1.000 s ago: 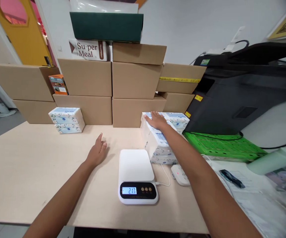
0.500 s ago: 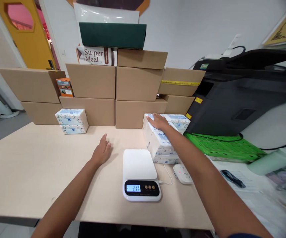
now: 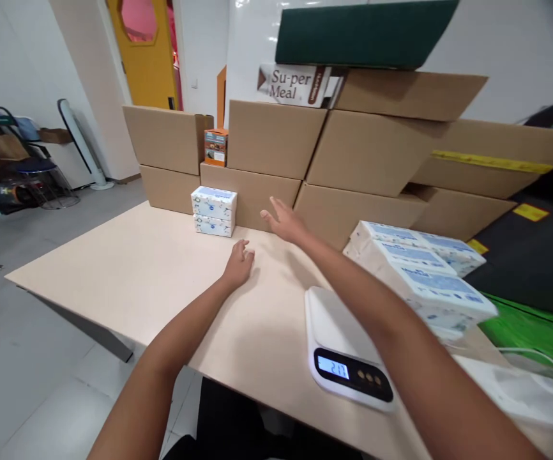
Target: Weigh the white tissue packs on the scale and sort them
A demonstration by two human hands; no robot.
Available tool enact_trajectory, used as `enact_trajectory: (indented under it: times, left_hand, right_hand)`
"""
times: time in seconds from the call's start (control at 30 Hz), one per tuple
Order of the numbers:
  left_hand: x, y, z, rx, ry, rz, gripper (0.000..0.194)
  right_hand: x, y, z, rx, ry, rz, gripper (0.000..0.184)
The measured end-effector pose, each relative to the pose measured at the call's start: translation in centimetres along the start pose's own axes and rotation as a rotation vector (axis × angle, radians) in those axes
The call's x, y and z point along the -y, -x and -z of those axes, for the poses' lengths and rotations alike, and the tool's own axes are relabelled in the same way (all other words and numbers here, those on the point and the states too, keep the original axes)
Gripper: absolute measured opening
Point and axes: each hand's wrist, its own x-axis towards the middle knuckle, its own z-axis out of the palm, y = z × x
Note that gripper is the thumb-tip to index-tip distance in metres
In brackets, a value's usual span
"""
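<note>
My left hand (image 3: pixel 239 263) is over the table, empty, its fingers apart and slightly curled. Just beyond it, two stacked tissue packs (image 3: pixel 214 211) stand against the cardboard boxes. My right hand (image 3: pixel 283 220) hovers in front of the boxes with fingers spread, holding nothing, to the right of that small stack. Under my right forearm lies a white digital scale (image 3: pixel 348 358), partly covered by the arm, its lit display seeming to read 217. A larger pile of tissue packs (image 3: pixel 442 287) stands to the right, behind the forearm.
Cardboard boxes (image 3: pixel 276 140) are stacked along the back, with a Su-per Meal box (image 3: pixel 290 85) and a dark green box (image 3: pixel 363 35) on top. A small orange box (image 3: pixel 216 147) sits among them. At the right are a dark printer (image 3: pixel 539 255) and a green crate (image 3: pixel 525 332).
My right hand has left the large tissue pile and moved left toward the small stack. My left hand is nearer that stack too. The camera view has turned left.
</note>
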Motion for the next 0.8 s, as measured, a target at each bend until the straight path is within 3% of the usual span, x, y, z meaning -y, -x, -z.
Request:
enact_trajectory:
  times: [0.2, 0.27, 0.33, 0.43, 0.63, 0.73, 0.8]
  left_hand:
    - [0.8, -1.8, 6.8, -0.246, -0.108, -0.110, 0.056]
    - [1.1, -3.2, 9.2, -0.340, -0.126, -0.095, 0.059]
    - [1.4, -5.1, 11.5, -0.422, -0.125, -0.058, 0.061]
    - [1.8, -8.4, 15.1, -0.481, -0.086, 0.003, 0.063]
    - [2.1, -13.1, 21.4, -0.550, 0.053, 0.104, 0.063]
    - [2.0, -14.0, 22.1, -0.626, 0.124, 0.120, 0.067]
    - [1.8, -14.0, 21.0, -0.633, 0.172, 0.096, 0.072]
  right_hand:
    - [9.7, -3.2, -14.3, -0.091, -0.201, -0.192, 0.086]
    - [11.6, -3.2, -17.9, -0.133, -0.270, -0.267, 0.082]
    - [12.6, -3.1, -20.2, -0.163, -0.323, -0.332, 0.080]
    - [12.2, -3.9, -20.5, -0.206, -0.364, -0.407, 0.082]
    - [7.6, -7.0, -14.2, -0.332, -0.436, -0.545, 0.090]
    - [6.9, -7.8, -12.5, -0.389, -0.540, -0.622, 0.098]
    - [7.9, -8.2, -12.8, -0.410, -0.656, -0.598, 0.099]
